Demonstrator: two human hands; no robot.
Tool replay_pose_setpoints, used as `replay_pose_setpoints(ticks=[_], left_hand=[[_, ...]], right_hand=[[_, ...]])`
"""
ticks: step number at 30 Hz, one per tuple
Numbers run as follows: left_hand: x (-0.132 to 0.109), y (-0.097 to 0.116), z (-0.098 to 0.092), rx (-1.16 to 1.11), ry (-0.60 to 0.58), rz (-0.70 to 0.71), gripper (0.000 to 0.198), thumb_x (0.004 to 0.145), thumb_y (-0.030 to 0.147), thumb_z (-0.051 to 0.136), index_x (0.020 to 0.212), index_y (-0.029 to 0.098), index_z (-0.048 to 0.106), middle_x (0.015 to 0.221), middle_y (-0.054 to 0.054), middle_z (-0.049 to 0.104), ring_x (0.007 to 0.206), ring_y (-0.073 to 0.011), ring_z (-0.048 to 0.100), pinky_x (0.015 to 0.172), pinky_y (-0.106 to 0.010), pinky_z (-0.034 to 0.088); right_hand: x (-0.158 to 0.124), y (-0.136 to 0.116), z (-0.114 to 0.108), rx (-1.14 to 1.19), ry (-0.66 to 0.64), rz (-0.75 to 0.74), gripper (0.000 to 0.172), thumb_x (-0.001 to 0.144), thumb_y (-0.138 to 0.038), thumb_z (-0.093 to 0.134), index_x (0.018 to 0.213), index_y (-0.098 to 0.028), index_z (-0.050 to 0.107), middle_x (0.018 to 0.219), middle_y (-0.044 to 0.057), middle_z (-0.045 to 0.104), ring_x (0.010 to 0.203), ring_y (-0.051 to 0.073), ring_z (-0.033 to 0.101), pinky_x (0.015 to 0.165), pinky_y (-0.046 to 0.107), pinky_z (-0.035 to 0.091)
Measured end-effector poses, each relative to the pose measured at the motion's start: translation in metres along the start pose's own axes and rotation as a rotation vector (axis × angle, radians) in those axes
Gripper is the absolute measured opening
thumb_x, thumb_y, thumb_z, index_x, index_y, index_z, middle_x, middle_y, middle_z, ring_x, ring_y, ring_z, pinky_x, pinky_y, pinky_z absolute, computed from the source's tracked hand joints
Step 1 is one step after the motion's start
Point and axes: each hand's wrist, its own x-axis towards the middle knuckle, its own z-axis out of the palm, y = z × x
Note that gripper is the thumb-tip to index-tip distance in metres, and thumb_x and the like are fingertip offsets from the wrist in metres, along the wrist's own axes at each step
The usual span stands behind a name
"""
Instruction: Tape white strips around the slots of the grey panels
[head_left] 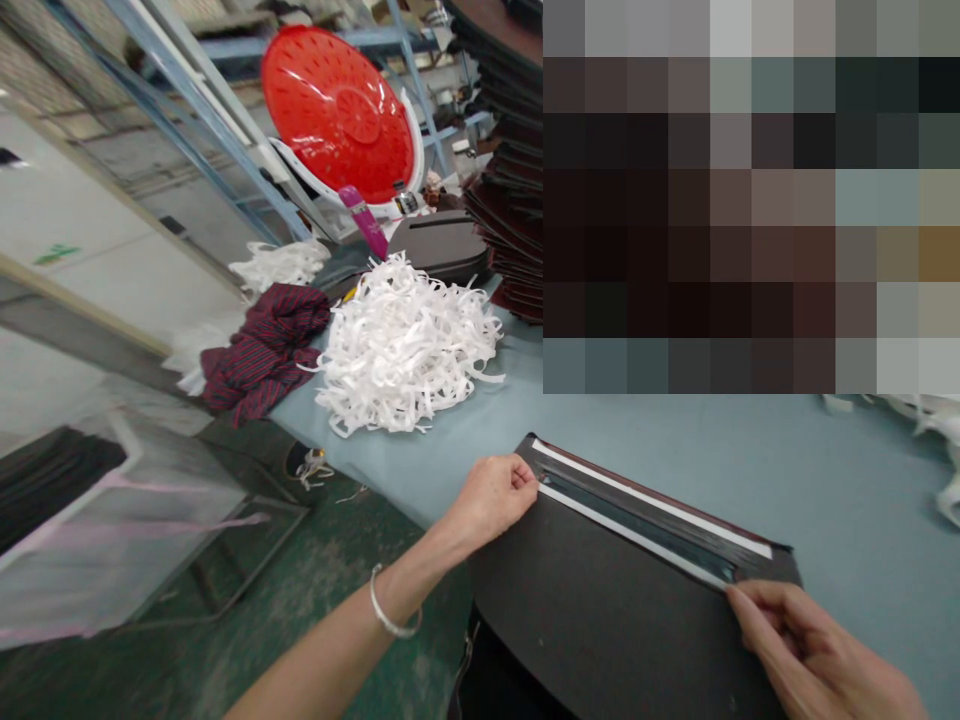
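A stiff black panel [615, 600] with a curved lower edge lies at the near edge of the table. Along its straight upper side runs a long dark slot [637, 525], with one white strip [652, 497] above it and another white strip [630, 540] below it. My left hand [495, 497] is closed in a pinch at the left end of the lower strip. At that strip's right end, the thumb and forefinger of my right hand [810, 640] are pinched together. What lies under the fingertips is hidden.
A heap of white strips [409, 345] sits on the blue-grey table [847, 480], with a striped cloth [266, 350] beside it. Behind stand a red basket [337, 110] and stacked dark pieces [517, 230]. A plastic-lined bin [142, 520] is at lower left. The upper right is pixelated.
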Motion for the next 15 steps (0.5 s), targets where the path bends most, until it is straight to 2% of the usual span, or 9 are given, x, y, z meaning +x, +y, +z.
replay_pose_setpoints(ticks=[10, 12, 15], left_hand=[[-0.002, 0.004, 0.003, 0.059, 0.032, 0.0, 0.011, 0.073, 0.018, 0.051, 0.069, 0.018, 0.062, 0.061, 0.001, 0.061, 0.056, -0.0115, 0.054, 0.054, -0.023, 0.035], [-0.006, 0.005, 0.007, 0.088, 0.085, 0.046, 0.008, 0.076, 0.018, 0.052, 0.074, 0.019, 0.059, 0.066, 0.001, 0.06, 0.06, -0.0119, 0.054, 0.057, -0.023, 0.037], [-0.014, 0.003, 0.017, 0.183, 0.221, 0.213, 0.008, 0.082, 0.015, 0.049, 0.084, 0.019, 0.056, 0.079, 0.0, 0.06, 0.073, -0.0138, 0.056, 0.068, -0.026, 0.043]], right_hand=[[0.001, 0.0, 0.001, 0.014, 0.07, -0.088, 0.044, 0.077, -0.066, 0.045, 0.084, -0.027, 0.061, 0.065, -0.001, 0.066, 0.051, 0.015, 0.062, 0.044, 0.022, 0.044], [0.0, -0.004, 0.001, 0.055, 0.089, -0.079, 0.042, 0.076, -0.064, 0.047, 0.08, -0.025, 0.061, 0.06, -0.001, 0.064, 0.047, 0.015, 0.06, 0.042, 0.022, 0.042], [-0.001, -0.011, -0.002, 0.129, 0.076, -0.077, 0.037, 0.078, -0.059, 0.048, 0.075, -0.024, 0.059, 0.055, -0.002, 0.061, 0.046, 0.013, 0.057, 0.044, 0.022, 0.041]])
